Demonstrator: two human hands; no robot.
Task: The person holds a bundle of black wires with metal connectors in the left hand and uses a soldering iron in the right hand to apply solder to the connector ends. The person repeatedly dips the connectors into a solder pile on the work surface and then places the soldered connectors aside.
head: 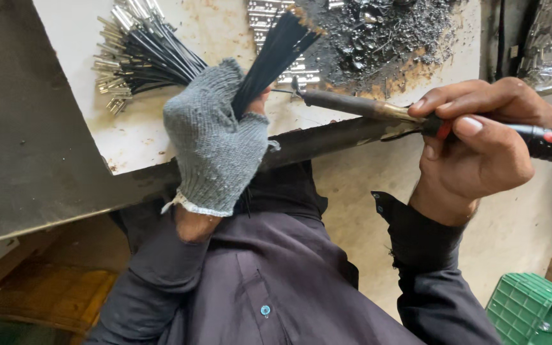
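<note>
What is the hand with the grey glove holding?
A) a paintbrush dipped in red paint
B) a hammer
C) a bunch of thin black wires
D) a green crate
C: the gloved left hand is closed around a bunch of thin black wires that fan out above the fist, while the bare right hand holds a soldering iron whose tip points toward them.

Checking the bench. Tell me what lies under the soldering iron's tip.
Under the soldering iron tip lies the stained white board, with grey ash and metal terminals just beyond. The gloved left hand hides the board beside it.
</note>
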